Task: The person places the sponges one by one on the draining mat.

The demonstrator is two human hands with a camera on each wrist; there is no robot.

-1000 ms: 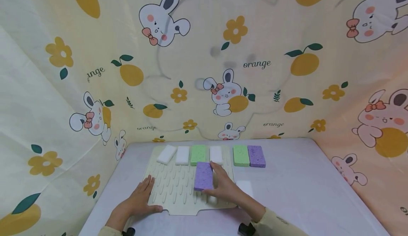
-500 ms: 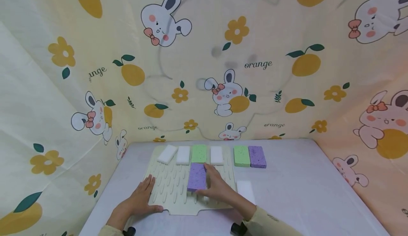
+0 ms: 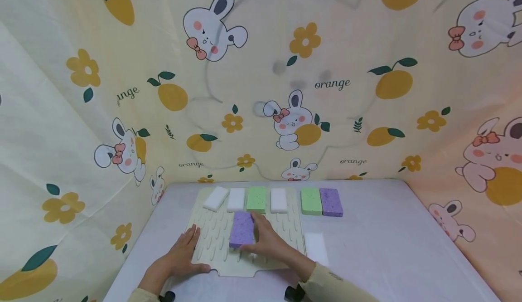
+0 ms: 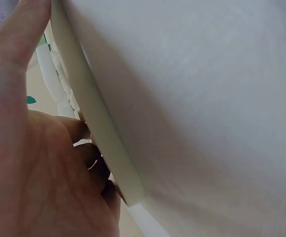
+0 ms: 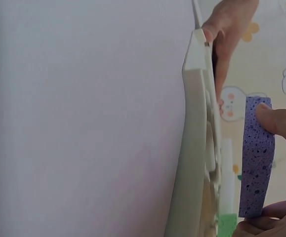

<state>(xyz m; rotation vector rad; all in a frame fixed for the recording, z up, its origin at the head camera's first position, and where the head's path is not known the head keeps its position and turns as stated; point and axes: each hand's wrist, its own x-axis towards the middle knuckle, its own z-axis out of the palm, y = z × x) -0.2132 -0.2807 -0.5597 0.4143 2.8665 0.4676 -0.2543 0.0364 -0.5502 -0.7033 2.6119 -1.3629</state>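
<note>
The right hand (image 3: 267,243) grips a purple rectangular sponge (image 3: 242,229) by its edges, thumb at the near end and fingers along the right side; in the right wrist view a fingertip (image 5: 276,121) presses against the sponge's (image 5: 255,158) face. The sponge sits above a cream-coloured ribbed plastic draining mat (image 3: 216,243), between the two hands.

The left hand (image 3: 179,256) rests with its fingers spread flat on the mat's near left corner, the thumb along the front edge. The left wrist view shows the palm (image 4: 39,168) pressed against the mat's edge (image 4: 98,128).

Beyond the right hand, along the far edge of the mat, lie a tilted white foam block (image 3: 215,198), a second white block (image 3: 236,199), a green sponge (image 3: 256,199) and a third white block (image 3: 279,200). Further right of them, off the mat on the pale lilac table top (image 3: 387,247), a green sponge (image 3: 311,201) and a purple sponge (image 3: 331,202) touch side by side. Just right of the right wrist lies another white block (image 3: 316,248).
</note>
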